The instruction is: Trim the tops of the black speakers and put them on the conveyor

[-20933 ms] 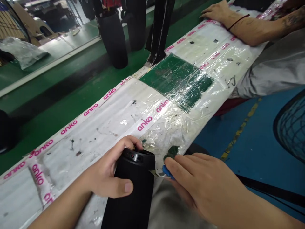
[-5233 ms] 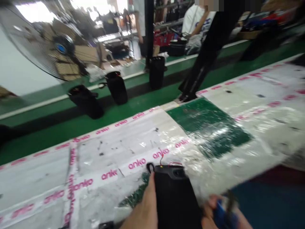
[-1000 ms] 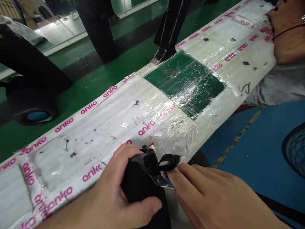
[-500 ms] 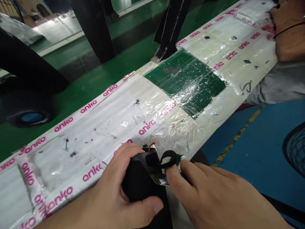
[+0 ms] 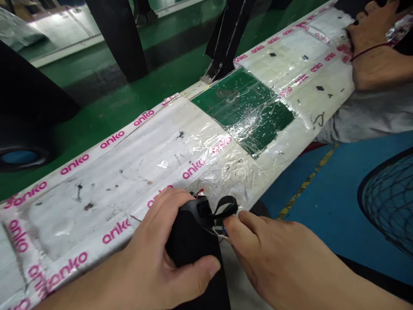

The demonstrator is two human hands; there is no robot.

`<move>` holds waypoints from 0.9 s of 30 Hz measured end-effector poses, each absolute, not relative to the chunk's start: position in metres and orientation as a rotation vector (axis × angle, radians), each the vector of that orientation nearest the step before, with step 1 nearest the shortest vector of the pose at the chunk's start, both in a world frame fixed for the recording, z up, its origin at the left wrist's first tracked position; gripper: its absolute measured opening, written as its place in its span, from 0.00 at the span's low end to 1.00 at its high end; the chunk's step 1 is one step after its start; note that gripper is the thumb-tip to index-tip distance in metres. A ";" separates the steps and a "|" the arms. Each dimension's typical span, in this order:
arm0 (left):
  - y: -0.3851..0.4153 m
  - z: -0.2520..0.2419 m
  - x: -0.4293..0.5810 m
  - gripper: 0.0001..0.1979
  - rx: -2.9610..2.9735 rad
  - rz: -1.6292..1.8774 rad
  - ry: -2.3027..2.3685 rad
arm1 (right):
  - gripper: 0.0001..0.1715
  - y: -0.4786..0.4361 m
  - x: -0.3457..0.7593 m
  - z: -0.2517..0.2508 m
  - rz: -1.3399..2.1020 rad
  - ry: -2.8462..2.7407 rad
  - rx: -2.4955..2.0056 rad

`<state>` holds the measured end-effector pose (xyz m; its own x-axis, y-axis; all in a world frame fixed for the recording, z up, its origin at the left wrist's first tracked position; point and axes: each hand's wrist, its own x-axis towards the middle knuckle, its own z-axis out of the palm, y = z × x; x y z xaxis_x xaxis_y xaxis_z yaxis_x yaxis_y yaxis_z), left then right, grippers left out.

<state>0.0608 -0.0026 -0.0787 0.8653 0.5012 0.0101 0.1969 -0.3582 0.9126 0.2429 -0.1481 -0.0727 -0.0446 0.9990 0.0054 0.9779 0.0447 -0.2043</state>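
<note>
My left hand [image 5: 161, 254] is wrapped round a black, rounded casing [image 5: 190, 241] with a dark grey end piece, thumb lying along its near side. A short red wire [image 5: 200, 192] sticks up at the far end of the casing. From that end a black strap loop [image 5: 234, 204] stands out. My right hand [image 5: 280, 249] is closed beside the loop, its fingers pressed together at the casing's open end. Small shiny and bluish parts show by those fingertips; what the fingers hold is mostly hidden.
A long bench [image 5: 106, 185] covered in taped white sheeting runs to the upper right, with a green patch [image 5: 251, 107]. A co-worker's hand [image 5: 371, 30] is at its far end. Beyond lies a green belt [image 5: 129, 107] with black pieces. A mesh basket [image 5: 387, 202] stands at right.
The view has turned slightly right, so the bench sits further left in it. More of the co-worker's hand shows. My hands keep nearly the same hold, the right turned slightly.
</note>
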 end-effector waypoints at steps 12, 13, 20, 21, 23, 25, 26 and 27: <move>-0.002 -0.074 0.060 0.22 2.027 0.310 0.551 | 0.18 -0.135 0.263 -0.055 0.323 -2.368 -1.944; -0.001 -0.074 0.059 0.23 2.010 0.310 0.546 | 0.16 -0.136 0.265 -0.055 0.303 -2.361 -1.933; 0.003 -0.080 0.052 0.25 1.896 0.323 0.496 | 0.13 -0.149 0.253 -0.056 0.190 -2.249 -1.924; 0.003 -0.080 0.052 0.26 1.896 0.328 0.496 | 0.14 -0.149 0.251 -0.058 0.193 -2.247 -1.922; 0.004 -0.081 0.053 0.26 1.902 0.342 0.494 | 0.16 -0.148 0.247 -0.061 0.211 -2.227 -1.933; 0.004 -0.082 0.053 0.27 1.908 0.343 0.498 | 0.18 -0.146 0.245 -0.065 0.239 -2.206 -1.939; 0.004 -0.082 0.053 0.27 1.909 0.338 0.501 | 0.18 -0.145 0.244 -0.066 0.260 -2.211 -1.937; 0.004 -0.082 0.053 0.27 1.909 0.331 0.502 | 0.19 -0.144 0.244 -0.066 0.273 -2.217 -1.935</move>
